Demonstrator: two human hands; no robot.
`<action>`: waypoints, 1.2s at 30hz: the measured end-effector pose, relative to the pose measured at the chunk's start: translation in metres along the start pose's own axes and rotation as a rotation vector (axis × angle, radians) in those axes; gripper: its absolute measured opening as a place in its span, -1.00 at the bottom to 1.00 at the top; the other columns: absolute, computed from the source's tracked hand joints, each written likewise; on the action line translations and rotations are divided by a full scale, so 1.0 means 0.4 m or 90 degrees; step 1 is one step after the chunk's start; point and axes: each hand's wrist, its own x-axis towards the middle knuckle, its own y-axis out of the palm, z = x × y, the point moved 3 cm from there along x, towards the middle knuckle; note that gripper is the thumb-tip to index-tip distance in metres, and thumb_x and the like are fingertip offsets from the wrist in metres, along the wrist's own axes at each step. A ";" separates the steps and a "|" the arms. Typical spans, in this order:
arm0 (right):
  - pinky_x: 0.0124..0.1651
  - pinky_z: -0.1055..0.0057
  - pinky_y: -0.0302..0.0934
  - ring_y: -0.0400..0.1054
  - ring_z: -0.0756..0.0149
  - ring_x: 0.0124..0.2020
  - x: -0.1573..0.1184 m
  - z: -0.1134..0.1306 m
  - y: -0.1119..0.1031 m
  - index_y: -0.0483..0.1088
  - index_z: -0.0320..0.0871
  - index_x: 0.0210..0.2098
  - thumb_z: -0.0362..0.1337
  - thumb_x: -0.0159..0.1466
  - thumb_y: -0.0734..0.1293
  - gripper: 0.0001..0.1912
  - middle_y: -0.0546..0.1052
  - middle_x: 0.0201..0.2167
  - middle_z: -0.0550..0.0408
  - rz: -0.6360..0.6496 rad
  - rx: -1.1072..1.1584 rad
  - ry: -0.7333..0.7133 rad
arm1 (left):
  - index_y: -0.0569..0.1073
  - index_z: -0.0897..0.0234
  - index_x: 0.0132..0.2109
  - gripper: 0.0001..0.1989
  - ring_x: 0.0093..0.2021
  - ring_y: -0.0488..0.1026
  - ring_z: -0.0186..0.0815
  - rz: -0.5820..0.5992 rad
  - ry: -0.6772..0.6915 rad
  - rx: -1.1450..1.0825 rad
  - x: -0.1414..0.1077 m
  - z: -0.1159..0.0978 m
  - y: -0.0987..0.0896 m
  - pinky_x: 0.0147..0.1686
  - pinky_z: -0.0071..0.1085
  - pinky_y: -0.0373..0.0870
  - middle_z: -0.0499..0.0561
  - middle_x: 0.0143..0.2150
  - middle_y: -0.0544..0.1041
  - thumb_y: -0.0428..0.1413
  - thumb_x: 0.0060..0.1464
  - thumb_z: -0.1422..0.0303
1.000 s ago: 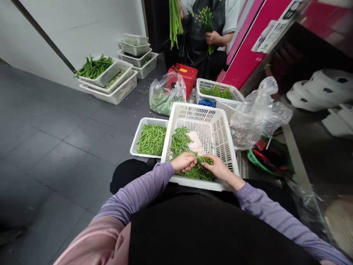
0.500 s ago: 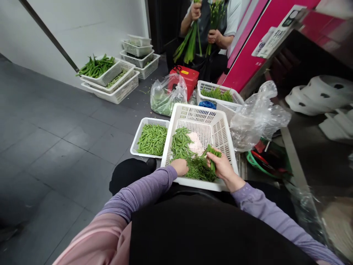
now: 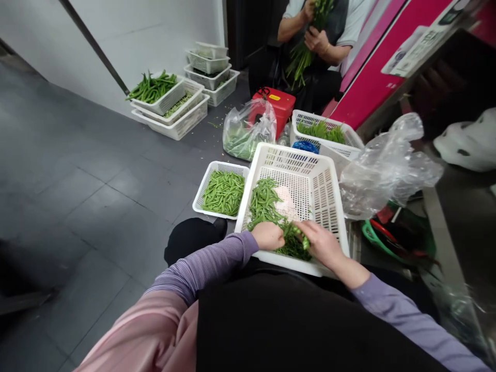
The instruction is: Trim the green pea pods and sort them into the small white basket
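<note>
Grey floor tiles (image 3: 96, 217) run under everything, with a pink panel (image 3: 368, 85) slanting along the far right. A co-worker (image 3: 337, 23) sits across, both hands on long green stems (image 3: 304, 59). The large white basket (image 3: 296, 157) is right in front of the person, crowded on its far side by a clear bag of greens (image 3: 244, 144) and a basket of green stems (image 3: 352, 135); a crumpled plastic bag (image 3: 383, 170) bulges close by its right wall. Beyond the bag of greens is a red container (image 3: 287, 108). A small white basket (image 3: 198, 201) full of pods sits just beside the large one, on the left. Inside the large basket, loose green pods (image 3: 263, 201) lie to the left, with fine green trimmings (image 3: 296, 251) near the front. The right hand (image 3: 321, 244) has its grip closed around a green bunch (image 3: 305, 242), partly hiding it. The left hand (image 3: 270, 236) is curled beside it, over the trimmings; whether its grip holds anything, I cannot tell.
</note>
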 end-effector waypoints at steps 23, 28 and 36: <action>-0.36 0.25 0.34 0.38 0.32 -0.42 0.395 -0.034 0.009 0.30 -0.12 -0.41 -0.30 0.19 0.18 -0.90 0.47 -0.48 0.11 -0.041 0.990 0.555 | 0.50 0.39 -0.36 -0.80 -0.33 0.47 -0.10 0.063 -0.032 -0.005 -0.034 0.028 0.057 -0.48 -0.29 0.36 0.23 -0.34 0.50 -0.01 -0.05 0.43; -0.28 0.17 0.33 0.38 0.32 -0.44 0.619 0.115 0.111 0.28 -0.18 -0.37 -0.41 0.18 0.20 -0.95 0.46 -0.50 0.10 0.123 0.917 0.598 | 0.50 0.34 -0.30 -0.76 -0.35 0.47 -0.13 0.141 -0.004 -0.019 -0.020 0.023 0.086 -0.52 -0.32 0.34 0.20 -0.33 0.51 -0.05 0.02 0.42; -0.32 0.12 0.30 0.33 0.19 -0.22 0.881 0.144 0.168 0.19 -0.16 -0.12 -0.24 0.09 0.33 -0.61 0.36 -0.16 -0.09 0.153 0.642 0.565 | 0.50 0.22 -0.18 -0.70 -0.33 0.46 -0.17 0.215 -0.091 -0.067 0.034 0.034 0.174 -0.50 -0.34 0.31 0.13 -0.34 0.53 -0.09 0.06 0.34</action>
